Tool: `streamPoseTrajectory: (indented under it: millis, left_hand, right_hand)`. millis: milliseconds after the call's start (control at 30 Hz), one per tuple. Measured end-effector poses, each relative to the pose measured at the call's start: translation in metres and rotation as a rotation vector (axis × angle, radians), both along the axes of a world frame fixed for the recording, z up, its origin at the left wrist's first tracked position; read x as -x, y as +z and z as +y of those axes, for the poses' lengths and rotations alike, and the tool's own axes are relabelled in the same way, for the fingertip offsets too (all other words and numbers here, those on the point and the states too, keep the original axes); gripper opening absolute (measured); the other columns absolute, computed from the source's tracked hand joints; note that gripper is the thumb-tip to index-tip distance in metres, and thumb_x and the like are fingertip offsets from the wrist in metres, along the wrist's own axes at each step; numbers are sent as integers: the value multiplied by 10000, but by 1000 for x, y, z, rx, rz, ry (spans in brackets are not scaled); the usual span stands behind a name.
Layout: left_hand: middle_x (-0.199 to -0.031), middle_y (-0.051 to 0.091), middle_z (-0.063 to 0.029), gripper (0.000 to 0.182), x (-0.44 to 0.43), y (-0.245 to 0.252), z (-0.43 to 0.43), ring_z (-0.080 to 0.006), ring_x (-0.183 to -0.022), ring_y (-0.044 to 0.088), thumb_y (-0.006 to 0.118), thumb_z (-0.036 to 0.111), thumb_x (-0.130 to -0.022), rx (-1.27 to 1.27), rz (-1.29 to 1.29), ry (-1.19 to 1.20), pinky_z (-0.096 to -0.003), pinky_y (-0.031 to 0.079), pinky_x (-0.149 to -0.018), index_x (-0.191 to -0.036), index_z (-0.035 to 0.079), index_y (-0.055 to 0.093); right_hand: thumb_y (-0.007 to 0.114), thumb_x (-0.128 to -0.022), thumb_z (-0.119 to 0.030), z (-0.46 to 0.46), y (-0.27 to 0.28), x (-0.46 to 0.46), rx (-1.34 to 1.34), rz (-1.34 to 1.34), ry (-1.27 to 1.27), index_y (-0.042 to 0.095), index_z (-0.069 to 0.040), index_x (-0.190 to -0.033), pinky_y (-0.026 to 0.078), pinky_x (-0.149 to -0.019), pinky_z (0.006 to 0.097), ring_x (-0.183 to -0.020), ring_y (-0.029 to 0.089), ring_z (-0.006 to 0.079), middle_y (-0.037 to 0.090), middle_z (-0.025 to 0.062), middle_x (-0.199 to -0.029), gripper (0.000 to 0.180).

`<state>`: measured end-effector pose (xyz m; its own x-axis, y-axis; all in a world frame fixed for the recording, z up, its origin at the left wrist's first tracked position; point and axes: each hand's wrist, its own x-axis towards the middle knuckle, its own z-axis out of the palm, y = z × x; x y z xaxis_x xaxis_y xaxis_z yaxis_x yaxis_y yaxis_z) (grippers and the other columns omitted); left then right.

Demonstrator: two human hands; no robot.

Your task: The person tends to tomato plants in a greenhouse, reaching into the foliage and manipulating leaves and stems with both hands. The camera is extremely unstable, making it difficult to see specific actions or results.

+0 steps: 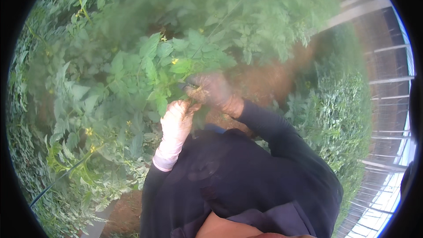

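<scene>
My left hand (175, 119), in a pale thin glove, has its fingers pinched together at a tomato plant (158, 72) with green leaves and small yellow flowers. The stem between the fingertips is mostly hidden. Just above and to the right, touching or nearly touching it, is my right hand (211, 89) in a dark, soiled glove. Its fingers are curled at the same plant and blurred by motion. A small dark patch shows at its fingertips, too unclear to name. A thin string (228, 15) slants up to the right from the foliage by the hands.
Dense tomato foliage (49, 105) fills the left and far side. Bare brown soil (264, 79) runs along the right, with another plant row (333, 109) beyond. A dark line (59, 178) crosses the lower left leaves. Metal structure bars (393, 80) stand at the right rim.
</scene>
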<state>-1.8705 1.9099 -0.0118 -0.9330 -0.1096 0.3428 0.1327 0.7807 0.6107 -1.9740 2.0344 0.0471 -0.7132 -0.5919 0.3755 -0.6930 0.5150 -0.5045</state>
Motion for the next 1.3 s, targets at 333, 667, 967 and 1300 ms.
streamPoseTrajectory:
  millis: [333,667,967,1300]
  left_hand:
    - [-727,597,-49,389,1,45,21,-268,-672,594,810,248,-663,156,-63,-74,-381,492,-581,-978,114,626]
    - [-767,660,-81,534,34,85,152,-260,-682,646,855,160,-606,195,19,-27,-344,520,-606,-1098,94,659]
    - [-790,675,-101,430,148,87,323,-282,-697,656,832,212,-659,175,63,-327,-358,524,-615,-1039,96,669]
    - [-895,705,-50,335,279,95,377,-222,-775,677,756,133,-758,54,256,-343,-295,536,-663,-1072,95,649]
  right_hand:
    - [703,-764,-173,30,43,12,368,-97,260,650,-130,-928,473,-622,384,-722,605,279,592,59,-770,177]
    - [683,-754,-216,263,-5,58,279,1,73,618,-77,-883,459,-706,431,-810,584,331,586,97,-851,200]
    - [709,-724,-154,478,-25,75,-20,-18,-170,657,-69,-954,439,-919,429,-1058,568,305,620,108,-1090,251]
    - [623,-841,-98,559,63,204,223,-10,-371,644,-54,-1104,484,-887,352,-1009,607,279,621,102,-1101,267]
